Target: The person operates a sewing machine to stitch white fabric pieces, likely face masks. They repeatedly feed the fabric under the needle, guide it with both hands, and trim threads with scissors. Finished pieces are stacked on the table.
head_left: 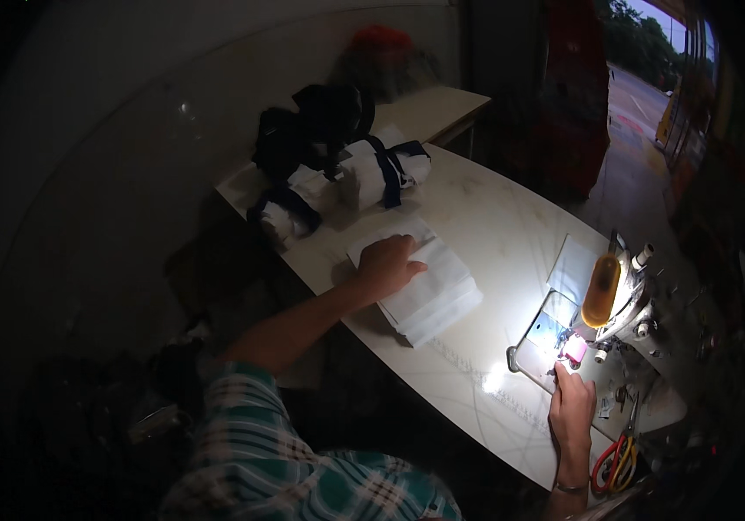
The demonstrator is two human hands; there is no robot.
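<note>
My left hand (387, 267) lies over a stack of flat white cloth pieces (442, 291) on the table, its thumb and fingers drawn together on the top piece. At the right stands a sewing machine (620, 300) with a yellow-orange part on its front. Its lamp glares on the plate. My right hand (573, 399) is at the near side of the needle area, fingers closed together beside a small pink part (575, 348). Whatever those fingertips hold is lost in the glare. A pale flat piece (573, 267) lies just behind the machine's plate.
White cloth bundles (364, 178) with dark navy strips and a black heap (311, 126) occupy the table's far left. Scissors (620, 456) with red and yellow handles lie near my right wrist. A ruler-like marking (494, 382) runs along the near table edge.
</note>
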